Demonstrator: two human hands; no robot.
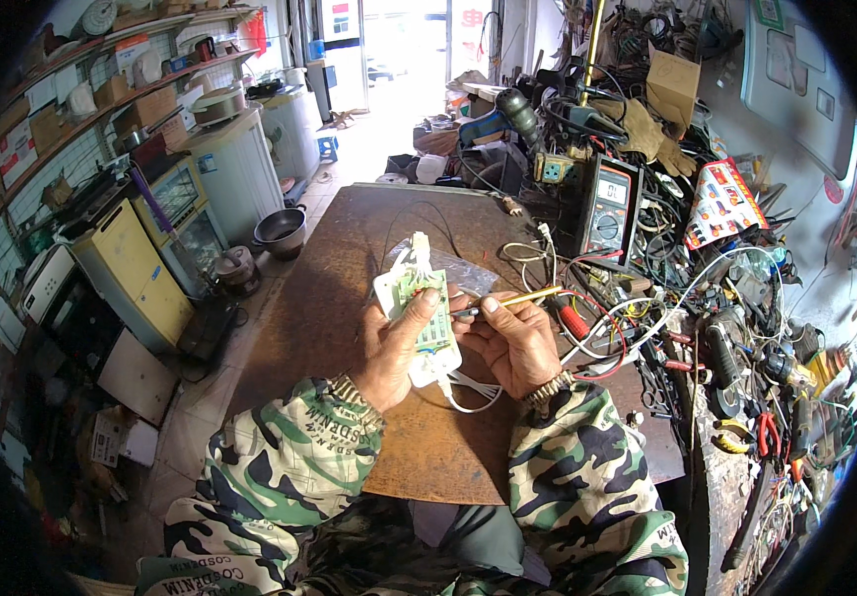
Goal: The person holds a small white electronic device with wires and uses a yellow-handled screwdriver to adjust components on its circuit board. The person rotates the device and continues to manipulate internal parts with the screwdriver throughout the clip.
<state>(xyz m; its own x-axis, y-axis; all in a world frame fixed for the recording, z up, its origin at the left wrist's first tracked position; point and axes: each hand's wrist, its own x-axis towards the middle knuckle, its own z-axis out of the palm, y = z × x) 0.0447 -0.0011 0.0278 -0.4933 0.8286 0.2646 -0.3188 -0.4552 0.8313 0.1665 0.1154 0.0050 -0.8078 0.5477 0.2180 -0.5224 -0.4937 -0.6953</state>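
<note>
A person's left hand [394,350] clasps a white plastic housing [431,372] with a green circuit board [437,333] set in it, thumb across the board's face. The housing is above the middle of a worn brown tabletop [428,457]. The right hand [516,343] pinches a slim yellow tool [536,296] between thumb and fingers, its dark end near the board's right edge; its exact kind cannot be told.

The unit looks light and stiff, its board probably brittle and its thin white leads [473,410] easily strained; the housing's rim seems the safest hold, clear of components and wires.

Printed lettering runs over both camouflage sleeves [294,447]. At right, a multimeter [608,214] shows dark characters on a lit screen, near a red-and-white printed sheet [728,204] whose small print is illegible
</note>
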